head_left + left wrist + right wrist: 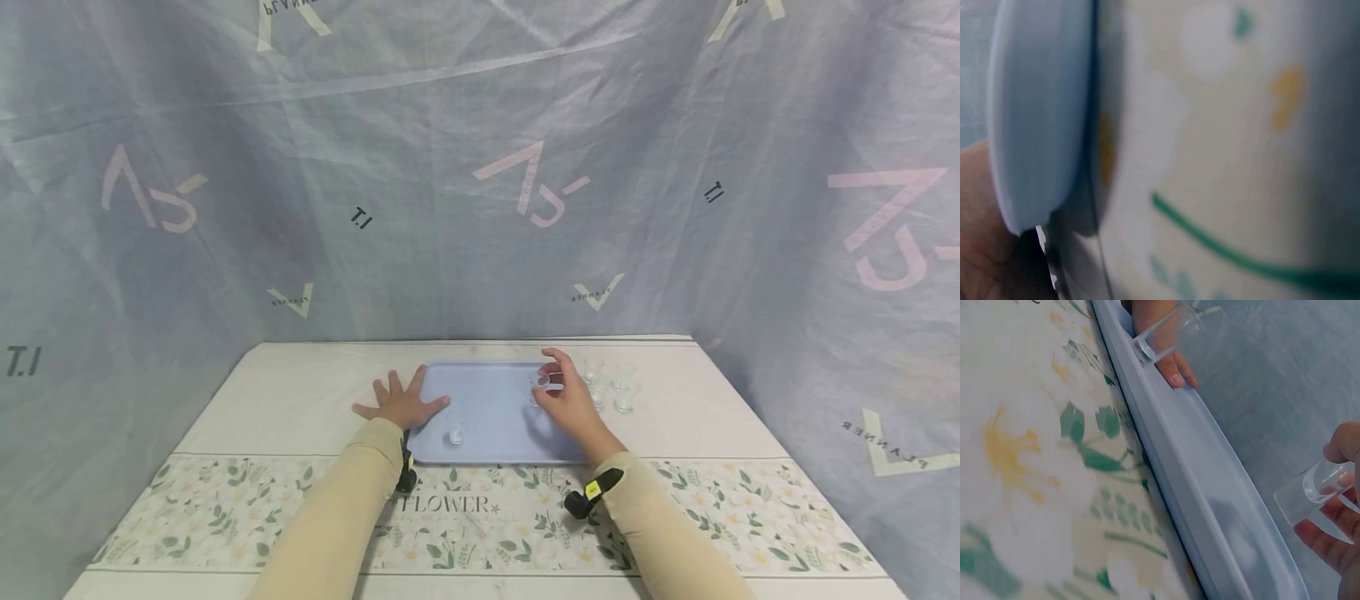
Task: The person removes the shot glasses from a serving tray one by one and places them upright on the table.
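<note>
We see a smooth, plastic-looking tray [487,400]; clear, glossy cups [1313,487], glass or plastic unclear; matt tabletop covering [750,517]; creased cloth curtain [420,275]; matt cloth sleeves [322,525].

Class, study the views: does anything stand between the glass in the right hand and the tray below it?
Nothing visible does. The right hand holds the glass over a bare stretch of the tray; the standing glass is at the near left, off to one side.

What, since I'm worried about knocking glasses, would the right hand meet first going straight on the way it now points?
Probably the far rim of the tray; the standing glasses are off that line. How high the right hand hovers is unclear, so it might pass over toward the curtain.
</note>
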The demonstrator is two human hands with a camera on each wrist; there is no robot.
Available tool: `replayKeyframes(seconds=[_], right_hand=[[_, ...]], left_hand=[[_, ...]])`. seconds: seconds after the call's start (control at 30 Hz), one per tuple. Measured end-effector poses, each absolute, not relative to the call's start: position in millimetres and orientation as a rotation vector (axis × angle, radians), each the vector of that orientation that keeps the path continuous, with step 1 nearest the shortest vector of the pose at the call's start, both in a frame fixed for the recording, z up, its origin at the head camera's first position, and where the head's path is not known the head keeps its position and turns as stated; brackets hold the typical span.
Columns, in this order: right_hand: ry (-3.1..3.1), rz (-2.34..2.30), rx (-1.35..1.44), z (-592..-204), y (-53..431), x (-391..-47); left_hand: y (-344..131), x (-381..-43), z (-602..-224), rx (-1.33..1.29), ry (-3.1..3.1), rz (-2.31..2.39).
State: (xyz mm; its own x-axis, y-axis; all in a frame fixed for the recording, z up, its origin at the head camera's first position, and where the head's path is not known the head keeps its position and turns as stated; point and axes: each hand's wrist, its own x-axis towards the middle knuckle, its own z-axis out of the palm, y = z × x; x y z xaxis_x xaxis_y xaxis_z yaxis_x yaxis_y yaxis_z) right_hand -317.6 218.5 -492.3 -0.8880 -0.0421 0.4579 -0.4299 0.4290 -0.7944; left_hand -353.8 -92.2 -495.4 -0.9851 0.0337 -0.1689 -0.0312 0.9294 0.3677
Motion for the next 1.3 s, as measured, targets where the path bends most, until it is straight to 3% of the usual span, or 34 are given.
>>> replayKeyframes(seconds=[0.6, 0.87, 1.3], right_hand=[[-2.294, 1.425, 0.416, -467, 249, -277], [-2.286, 1.343, 0.422, -488, 282, -285], [-2.314, 1.262, 0.373, -485, 309, -271]], left_hand=[[-92, -359, -496, 0.006, 2.913, 0.569], [-93, -354, -493, 0.015, 2.911, 0.564], [-92, -354, -494, 0.011, 2.909, 0.543]])
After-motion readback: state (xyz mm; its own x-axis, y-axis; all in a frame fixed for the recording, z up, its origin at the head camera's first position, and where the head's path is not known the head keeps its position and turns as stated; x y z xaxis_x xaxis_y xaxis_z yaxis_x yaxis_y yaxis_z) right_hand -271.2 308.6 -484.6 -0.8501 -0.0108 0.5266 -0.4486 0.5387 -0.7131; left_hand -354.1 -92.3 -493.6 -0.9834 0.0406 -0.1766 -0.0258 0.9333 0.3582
